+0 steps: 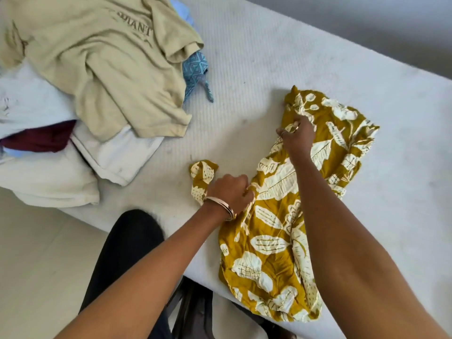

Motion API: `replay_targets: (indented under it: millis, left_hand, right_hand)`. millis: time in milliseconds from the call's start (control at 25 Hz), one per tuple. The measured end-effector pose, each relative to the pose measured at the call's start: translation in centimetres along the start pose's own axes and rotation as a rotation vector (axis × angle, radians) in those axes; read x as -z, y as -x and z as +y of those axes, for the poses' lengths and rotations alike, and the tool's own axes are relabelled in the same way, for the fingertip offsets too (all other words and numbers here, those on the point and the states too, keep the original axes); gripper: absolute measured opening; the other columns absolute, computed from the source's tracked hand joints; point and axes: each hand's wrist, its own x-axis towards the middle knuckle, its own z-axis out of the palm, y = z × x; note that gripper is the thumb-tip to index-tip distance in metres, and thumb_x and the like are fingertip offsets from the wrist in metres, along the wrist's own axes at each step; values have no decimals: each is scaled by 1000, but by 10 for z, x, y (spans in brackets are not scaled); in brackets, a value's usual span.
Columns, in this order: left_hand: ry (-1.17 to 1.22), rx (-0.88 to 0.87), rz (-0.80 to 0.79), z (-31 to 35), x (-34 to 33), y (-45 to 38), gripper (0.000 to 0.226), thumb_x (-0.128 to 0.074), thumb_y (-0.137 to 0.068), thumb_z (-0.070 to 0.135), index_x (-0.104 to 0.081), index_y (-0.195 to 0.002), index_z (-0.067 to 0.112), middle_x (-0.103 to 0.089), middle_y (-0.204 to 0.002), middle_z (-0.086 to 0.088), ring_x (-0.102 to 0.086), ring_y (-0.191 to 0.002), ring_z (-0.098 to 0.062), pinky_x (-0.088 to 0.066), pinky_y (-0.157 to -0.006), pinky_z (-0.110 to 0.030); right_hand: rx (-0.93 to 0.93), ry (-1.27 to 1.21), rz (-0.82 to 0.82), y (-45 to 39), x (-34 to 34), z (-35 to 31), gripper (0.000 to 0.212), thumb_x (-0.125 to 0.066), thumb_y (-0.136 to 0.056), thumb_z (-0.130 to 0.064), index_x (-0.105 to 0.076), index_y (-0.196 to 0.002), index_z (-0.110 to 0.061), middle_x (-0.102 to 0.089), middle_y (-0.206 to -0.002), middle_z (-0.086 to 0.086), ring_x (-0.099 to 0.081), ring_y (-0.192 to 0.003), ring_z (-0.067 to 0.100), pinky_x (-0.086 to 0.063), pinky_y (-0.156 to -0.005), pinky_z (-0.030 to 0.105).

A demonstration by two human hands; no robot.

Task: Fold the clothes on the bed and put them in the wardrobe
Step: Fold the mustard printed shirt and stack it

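Note:
A mustard-yellow garment with a cream leaf print (274,241) lies crumpled on the white mattress (256,69), its lower end hanging over the near edge. My left hand (230,192), with a bangle on the wrist, is closed on a bunched part of the fabric near a knotted strap end (201,177). My right hand (297,135) pinches the cloth higher up, near the garment's far end. No wardrobe is in view.
A pile of unfolded clothes fills the left: a beige printed T-shirt (110,62) on top, a blue patterned piece (195,72), a maroon item (41,138) and white garments (49,177). Pale floor (36,265) lies at lower left; my dark-clad leg (127,255) stands against the bed.

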Motion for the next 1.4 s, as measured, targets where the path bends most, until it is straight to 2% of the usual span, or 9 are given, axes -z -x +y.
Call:
replay_targets:
  millis: [280,480,560,680,960,1040,1160,1280,1400]
  left_hand:
    - [-296,-45,-246,60,-30,17,33,-48,-98,30,-51,-124,10,-60,-118,-12,-61,-107,-34,-49,-83,-40]
    - [-185,-23,-449,49,-31,21,72,-52,-94,40,-15,-152,18,-54,-127,-17,-56,-113,-36,-48,-86,-41]
    - [-94,-62,-529,46,-24,21,68,-54,-92,45,-25,-150,24,-52,-130,-16,-54,-116,-35,-46,-88,-38]
    - [-162,-145,-352,51,-20,17,46,-50,-95,40,-46,-139,28,-58,-121,-17,-59,-108,-35,-48,-81,-35]
    - [-56,-131,-448,60,-24,32,39,-54,-95,36,-61,-125,13,-63,-117,-14,-59,-108,-30,-47,-80,-32]
    - [228,38,-120,58,-16,38,26,-53,-95,19,-69,-115,18,-69,-114,-6,-65,-101,-25,-49,-78,-27]
    - [412,617,205,26,-17,45,26,-52,-92,13,-69,-111,12,-67,-117,-12,-61,-109,-32,-50,-89,-35]
    - [423,879,-134,-10,-32,72,40,-48,-93,19,-51,-130,4,-57,-128,-21,-56,-116,-37,-51,-92,-43]
    - [732,743,-265,-22,-43,104,56,-62,-88,36,-44,-135,12,-58,-127,-15,-58,-114,-32,-52,-89,-42]
  right_hand:
    - [-50,-3,-219,0,29,57,64,-79,-79,-13,-54,-137,-21,-57,-132,10,-57,-118,28,-49,-99,47]
    - [-126,-37,-268,-2,24,55,74,-75,-74,5,-48,-141,-13,-52,-136,9,-55,-121,28,-52,-96,47]
    - [-126,32,-148,3,21,56,68,-71,-76,5,-50,-139,-8,-55,-132,11,-53,-122,31,-49,-100,46]
    - [-188,-233,18,13,27,57,51,-65,-80,6,-60,-129,-8,-64,-116,5,-62,-111,26,-52,-97,43]
    - [-134,-55,-72,48,79,58,49,-73,-81,0,-63,-127,-12,-62,-128,9,-61,-113,24,-53,-88,33]
    - [21,-77,-162,81,82,53,44,-74,-81,-1,-67,-122,-11,-67,-119,7,-64,-104,19,-55,-90,41]
    - [121,-33,-540,144,58,38,44,-75,-84,-12,-63,-126,-8,-68,-118,9,-65,-106,21,-53,-96,42]
    - [163,367,-758,192,15,24,55,-73,-86,-34,-51,-130,-9,-59,-126,12,-57,-113,28,-47,-93,38]
    - [180,400,-639,218,9,18,45,-69,-88,-26,-58,-130,-15,-62,-126,7,-56,-115,26,-40,-97,38]
